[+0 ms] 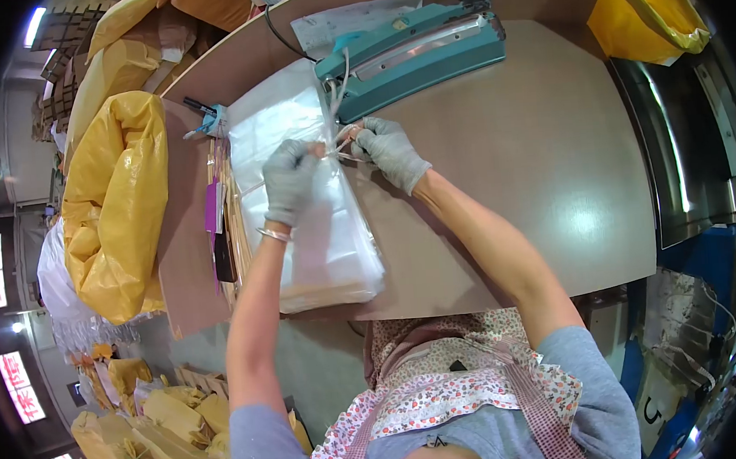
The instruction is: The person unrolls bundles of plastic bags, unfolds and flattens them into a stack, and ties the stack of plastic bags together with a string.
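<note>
A thick stack of clear plastic bags (318,250) lies on the brown table, with a pale tie around it. Over the stack is my left hand (290,179), in a grey glove with bare fingertips, its fingers pinched on a thin pale string. My right hand (390,149), gloved the same way, is closed on the string (345,142) just beyond the stack's right edge. The two hands are a short gap apart. Right behind them stands a teal heat sealer (425,63), its cord running down near my right hand.
Yellow sacks (119,213) hang past the table's left edge; another yellow bag (639,19) is at the back right. A small blue holder with pens (214,121) and upright folders (215,208) stand left of the stack. A dark metal machine (677,140) adjoins the right edge.
</note>
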Action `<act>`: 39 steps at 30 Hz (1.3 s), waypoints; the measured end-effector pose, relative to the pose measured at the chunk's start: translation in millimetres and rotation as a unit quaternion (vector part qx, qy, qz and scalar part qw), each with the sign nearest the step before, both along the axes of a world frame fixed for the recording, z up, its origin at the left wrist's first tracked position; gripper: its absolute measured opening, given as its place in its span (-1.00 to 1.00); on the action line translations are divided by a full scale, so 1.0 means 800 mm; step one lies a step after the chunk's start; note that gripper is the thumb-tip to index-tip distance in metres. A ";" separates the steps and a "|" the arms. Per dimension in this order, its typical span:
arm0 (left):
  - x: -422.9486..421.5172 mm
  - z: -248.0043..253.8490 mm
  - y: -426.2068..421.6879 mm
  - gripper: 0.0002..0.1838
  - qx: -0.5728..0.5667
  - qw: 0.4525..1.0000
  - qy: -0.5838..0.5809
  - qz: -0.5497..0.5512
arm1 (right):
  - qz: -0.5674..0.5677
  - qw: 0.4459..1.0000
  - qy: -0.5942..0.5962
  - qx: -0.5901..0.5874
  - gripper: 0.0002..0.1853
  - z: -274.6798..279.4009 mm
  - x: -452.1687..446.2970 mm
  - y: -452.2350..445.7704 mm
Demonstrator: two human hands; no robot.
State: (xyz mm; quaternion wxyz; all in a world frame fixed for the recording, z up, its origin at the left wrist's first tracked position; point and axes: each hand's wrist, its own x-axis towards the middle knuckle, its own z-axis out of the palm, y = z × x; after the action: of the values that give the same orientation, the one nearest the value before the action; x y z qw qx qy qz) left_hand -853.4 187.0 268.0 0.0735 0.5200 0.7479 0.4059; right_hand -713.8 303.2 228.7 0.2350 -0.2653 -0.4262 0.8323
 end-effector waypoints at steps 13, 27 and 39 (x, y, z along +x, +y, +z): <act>0.019 -0.003 0.014 -0.88 0.033 0.999 0.029 -0.012 | -0.026 0.989 0.098 -0.103 -0.86 0.019 0.000 0.000; 0.052 0.111 0.004 -0.66 0.254 0.840 0.354 0.323 | 0.010 0.997 -0.040 0.058 -0.86 0.033 0.005 -0.003; 0.038 0.061 0.053 -0.73 -0.002 0.963 0.239 -0.125 | 0.011 0.995 -0.034 0.093 -0.84 0.055 0.006 -0.001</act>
State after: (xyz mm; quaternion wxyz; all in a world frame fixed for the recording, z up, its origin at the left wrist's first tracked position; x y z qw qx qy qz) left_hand -823.2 229.4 316.9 -0.0561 0.6914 0.6732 0.2562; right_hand -709.0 302.4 272.3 0.2348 -0.2657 -0.5121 0.7823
